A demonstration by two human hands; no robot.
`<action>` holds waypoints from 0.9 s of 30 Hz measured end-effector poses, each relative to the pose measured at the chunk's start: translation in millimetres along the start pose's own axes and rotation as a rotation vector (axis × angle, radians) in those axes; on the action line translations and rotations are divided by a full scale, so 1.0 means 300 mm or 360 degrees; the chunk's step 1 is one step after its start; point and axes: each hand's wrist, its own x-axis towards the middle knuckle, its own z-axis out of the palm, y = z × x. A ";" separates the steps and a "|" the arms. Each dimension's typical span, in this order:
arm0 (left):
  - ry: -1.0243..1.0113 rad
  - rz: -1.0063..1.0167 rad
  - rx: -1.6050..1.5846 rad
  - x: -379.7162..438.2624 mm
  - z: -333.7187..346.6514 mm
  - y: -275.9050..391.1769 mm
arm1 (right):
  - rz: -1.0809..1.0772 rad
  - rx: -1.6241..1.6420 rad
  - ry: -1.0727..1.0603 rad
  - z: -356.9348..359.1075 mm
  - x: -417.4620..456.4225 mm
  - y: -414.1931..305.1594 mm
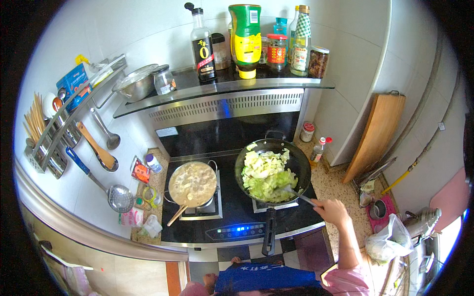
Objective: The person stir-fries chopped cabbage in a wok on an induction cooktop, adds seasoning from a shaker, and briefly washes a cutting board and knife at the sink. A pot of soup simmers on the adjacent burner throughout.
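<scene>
My right hand (332, 211) is closed around the handle of a metal spatula (304, 197), whose blade is among chopped cabbage (264, 168) in a black wok (305, 162). This wok stands on the right burner, its black handle (269, 229) pointing towards me. On the left burner, a two-handled metal pot (171, 190) holds a pale, bubbling liquid with pieces in it. A wooden utensil (177, 215) leans out over the pot's near rim. At the bottom edge, left of the blue apron (263, 275), part of my left hand (210, 280) seems to show; its grip is unclear.
A glass shelf (229, 86) with bottles and jars spans the back, above the cooktop (229, 207). Ladles and a skimmer (120, 198) hang on the left wall. Right of the cooktop are a small bottle (317, 150), a wooden cutting board (376, 137) and a plastic bag (389, 242).
</scene>
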 end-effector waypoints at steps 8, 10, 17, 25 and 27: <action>0.0025 -0.0025 0.0002 -0.040 0.002 0.032 | 0.0198 0.0464 0.0211 -0.006 0.100 -0.082; 0.0014 -0.0011 0.0014 -0.039 0.009 0.049 | 0.0199 0.0546 0.0243 0.031 0.166 -0.113; 0.0017 -0.0003 0.0009 -0.055 0.022 0.051 | 0.0078 0.0838 0.0467 0.255 0.402 -0.161; 0.0017 -0.0023 0.0037 -0.065 0.011 0.021 | -0.0137 0.0248 0.0275 0.231 0.261 -0.152; 0.0031 -0.0038 0.0045 -0.072 -0.003 0.008 | -0.0059 0.0099 0.0163 0.149 0.175 -0.120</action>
